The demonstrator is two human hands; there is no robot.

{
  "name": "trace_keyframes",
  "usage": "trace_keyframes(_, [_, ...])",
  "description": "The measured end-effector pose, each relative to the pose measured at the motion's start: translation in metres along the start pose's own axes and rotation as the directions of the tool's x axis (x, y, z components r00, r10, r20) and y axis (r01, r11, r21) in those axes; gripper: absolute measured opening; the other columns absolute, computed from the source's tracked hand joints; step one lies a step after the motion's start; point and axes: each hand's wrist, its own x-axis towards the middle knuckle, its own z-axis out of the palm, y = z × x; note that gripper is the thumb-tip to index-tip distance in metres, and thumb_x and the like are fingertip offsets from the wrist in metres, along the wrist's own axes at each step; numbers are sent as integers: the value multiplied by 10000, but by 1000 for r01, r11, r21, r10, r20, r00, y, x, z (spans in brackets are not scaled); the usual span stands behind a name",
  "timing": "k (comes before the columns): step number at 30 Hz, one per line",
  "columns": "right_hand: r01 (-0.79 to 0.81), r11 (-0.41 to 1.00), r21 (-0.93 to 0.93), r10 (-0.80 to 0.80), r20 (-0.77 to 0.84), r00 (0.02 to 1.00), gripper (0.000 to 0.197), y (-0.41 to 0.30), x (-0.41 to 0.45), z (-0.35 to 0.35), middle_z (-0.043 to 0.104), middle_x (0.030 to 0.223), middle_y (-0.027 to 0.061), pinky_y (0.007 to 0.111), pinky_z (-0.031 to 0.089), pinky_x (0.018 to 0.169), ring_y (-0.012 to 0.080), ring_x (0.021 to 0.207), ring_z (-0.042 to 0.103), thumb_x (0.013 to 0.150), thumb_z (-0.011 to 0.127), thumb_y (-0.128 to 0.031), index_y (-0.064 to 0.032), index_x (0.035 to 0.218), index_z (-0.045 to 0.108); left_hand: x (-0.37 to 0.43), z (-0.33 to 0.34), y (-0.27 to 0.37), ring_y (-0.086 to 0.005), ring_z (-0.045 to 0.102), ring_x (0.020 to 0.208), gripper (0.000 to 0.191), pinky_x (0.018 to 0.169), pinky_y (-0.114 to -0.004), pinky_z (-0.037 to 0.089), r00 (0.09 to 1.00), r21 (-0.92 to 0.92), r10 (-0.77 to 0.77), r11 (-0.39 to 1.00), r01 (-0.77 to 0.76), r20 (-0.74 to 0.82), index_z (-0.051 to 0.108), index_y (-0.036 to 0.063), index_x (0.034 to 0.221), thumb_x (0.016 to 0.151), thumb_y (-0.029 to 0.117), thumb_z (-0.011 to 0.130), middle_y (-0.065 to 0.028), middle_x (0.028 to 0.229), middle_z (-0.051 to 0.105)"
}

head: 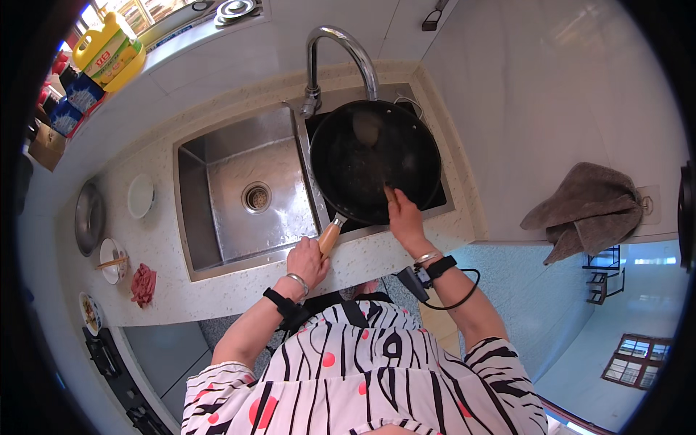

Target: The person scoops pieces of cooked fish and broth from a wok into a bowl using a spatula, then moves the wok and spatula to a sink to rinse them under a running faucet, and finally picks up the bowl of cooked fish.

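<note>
A black wok sits over the right side of the sink unit, beneath the curved chrome faucet. My left hand is closed around the wok's wooden handle. At the wok's near rim, my right hand grips a small brown stick-like tool whose dark tip points into the pan; its exact kind cannot be told. A pale round patch shows inside the wok near the faucet, and whether it is a reflection is unclear.
Left of the wok lies the steel sink basin. Further left on the counter are a white dish, a metal bowl, a bowl with chopsticks and a red cloth. A brown towel hangs on the right wall.
</note>
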Motion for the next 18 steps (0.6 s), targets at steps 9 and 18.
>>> trace_keyframes(9, [-426, 886, 181, 388, 212, 897, 433, -29, -28, -131, 539, 704, 77, 285, 467, 368, 132, 485, 505, 899, 480, -191, -57, 1310, 459, 0, 3, 0, -351, 569, 805, 361, 671, -437, 486, 1000, -7, -8, 1000, 8, -9, 470, -8, 915, 730, 240, 656, -198, 907, 507])
trace_keyframes(18, [-97, 904, -417, 347, 582, 735, 363, -106, -2, -219, 593, 637, 93, 275, 453, 416, 136, 506, 552, 867, 491, -161, -97, 1212, 582, 0, 2, -1, -345, 572, 797, 374, 654, -429, 491, 1000, 3, -6, 1000, 6, -9, 467, -8, 912, 718, 241, 667, -193, 904, 507])
